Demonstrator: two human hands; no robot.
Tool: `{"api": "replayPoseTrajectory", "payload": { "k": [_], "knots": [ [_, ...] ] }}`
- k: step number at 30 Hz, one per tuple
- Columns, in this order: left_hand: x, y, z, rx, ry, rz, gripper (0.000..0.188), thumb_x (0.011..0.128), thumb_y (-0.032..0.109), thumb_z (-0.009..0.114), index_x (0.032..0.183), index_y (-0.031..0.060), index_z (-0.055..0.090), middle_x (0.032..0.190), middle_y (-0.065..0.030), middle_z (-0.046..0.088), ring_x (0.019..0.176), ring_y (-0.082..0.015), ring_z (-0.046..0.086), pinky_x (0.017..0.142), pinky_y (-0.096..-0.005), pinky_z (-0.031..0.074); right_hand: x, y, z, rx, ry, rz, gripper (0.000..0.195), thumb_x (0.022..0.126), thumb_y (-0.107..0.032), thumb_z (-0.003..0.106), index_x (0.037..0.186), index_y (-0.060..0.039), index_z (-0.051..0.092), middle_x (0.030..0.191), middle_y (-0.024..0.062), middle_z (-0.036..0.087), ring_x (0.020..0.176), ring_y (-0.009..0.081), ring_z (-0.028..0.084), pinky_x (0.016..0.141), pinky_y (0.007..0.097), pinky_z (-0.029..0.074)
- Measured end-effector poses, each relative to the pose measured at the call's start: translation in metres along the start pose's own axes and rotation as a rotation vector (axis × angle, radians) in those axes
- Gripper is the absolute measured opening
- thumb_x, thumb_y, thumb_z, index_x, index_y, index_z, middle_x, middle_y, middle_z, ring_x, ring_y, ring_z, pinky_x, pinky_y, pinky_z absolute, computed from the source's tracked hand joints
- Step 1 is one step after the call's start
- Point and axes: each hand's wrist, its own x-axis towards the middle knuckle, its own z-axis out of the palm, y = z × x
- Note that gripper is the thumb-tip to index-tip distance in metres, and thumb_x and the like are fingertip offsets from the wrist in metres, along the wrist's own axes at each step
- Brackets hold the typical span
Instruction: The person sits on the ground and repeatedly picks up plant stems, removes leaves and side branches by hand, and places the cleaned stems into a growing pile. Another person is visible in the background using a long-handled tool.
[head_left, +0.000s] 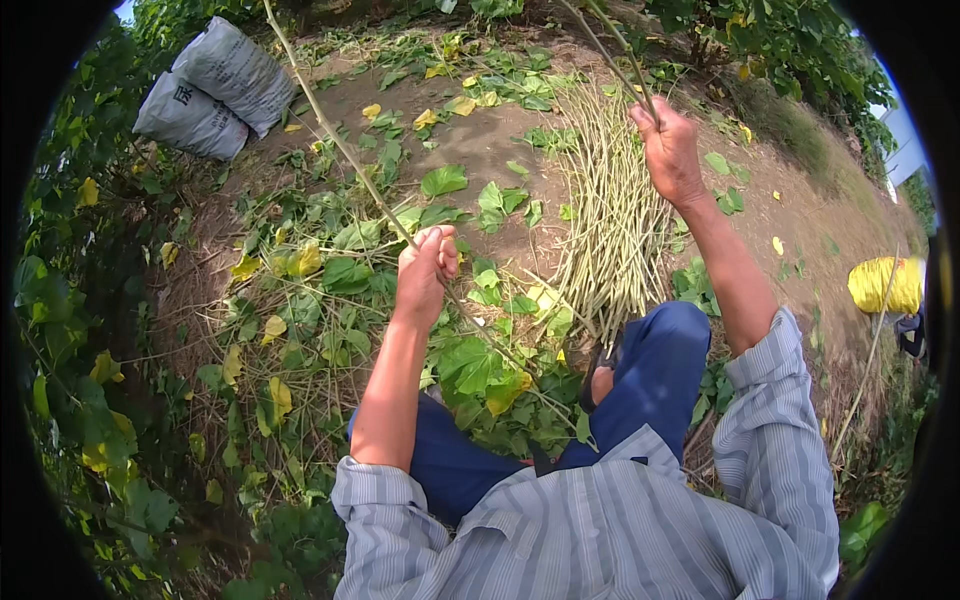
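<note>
My left hand (427, 274) is closed around a long thin plant stem (339, 142), which slants from the top of the view down toward my lap. Some leaves cling near its lower end. In my right hand (666, 150), raised at the upper right, I grip stripped stems (630, 56); at least two run up out of view. Below and left of that hand lies a thick pile of pale green, leafless stems (611, 217) on the ground. The pile's near end reaches my right foot.
Cut green and yellowing leaves (345, 274) litter the soil ahead and to the left. Two white woven sacks (214, 86) bearing print lie at the upper left. A yellow sack (883, 285) and a long pole (866, 367) are at the far right. Leafy plants (780, 52) border the ground.
</note>
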Motion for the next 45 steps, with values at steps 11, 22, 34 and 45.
{"api": "replayPoseTrajectory", "payload": {
  "k": [11,22,34,45],
  "knots": [
    [-0.014,-0.045,0.067,0.536,-0.229,0.074,0.024,0.100,0.020,0.057,0.108,-0.0028,0.058,0.079,-0.0050,0.061,0.076,-0.0167,0.066,0.075,-0.0335,0.054,-0.111,-0.088,0.125,0.704,-0.634,0.410,0.039,0.091,-0.027,0.079,0.115,0.0006,0.068,0.078,0.0003,0.065,0.071,0.0078,0.061,0.063,0.0275,0.050],
    [-0.033,-0.119,0.045,1.270,-0.303,-0.046,0.053,0.081,0.031,0.083,0.116,-0.0015,0.061,0.112,-0.0261,0.067,0.105,-0.0394,0.066,0.094,-0.0440,0.051,-0.043,-0.086,0.041,0.787,-0.225,0.368,0.029,0.101,-0.031,0.067,0.088,-0.0057,0.066,0.072,0.0007,0.063,0.049,0.0030,0.046,0.043,0.0194,0.034],
    [-0.038,-0.093,0.083,1.344,-0.554,0.034,0.054,0.079,0.039,0.086,0.104,-0.0040,0.062,0.100,-0.0266,0.069,0.096,-0.0432,0.067,0.085,-0.0494,0.052,-0.039,-0.055,-0.041,0.960,-0.026,0.488,0.032,0.101,-0.031,0.066,0.083,-0.0056,0.063,0.071,0.0036,0.062,0.046,0.0033,0.045,0.040,0.0197,0.032],
    [-0.051,-0.113,0.071,1.524,-0.619,-0.192,0.058,0.082,0.040,0.082,0.114,-0.0030,0.060,0.108,-0.0278,0.068,0.102,-0.0445,0.066,0.091,-0.0502,0.052,-0.038,-0.046,-0.130,0.799,0.369,0.304,0.032,0.105,-0.034,0.059,0.087,-0.0074,0.058,0.077,0.0040,0.059,0.047,0.0033,0.038,0.042,0.0199,0.032]
  ]
}}
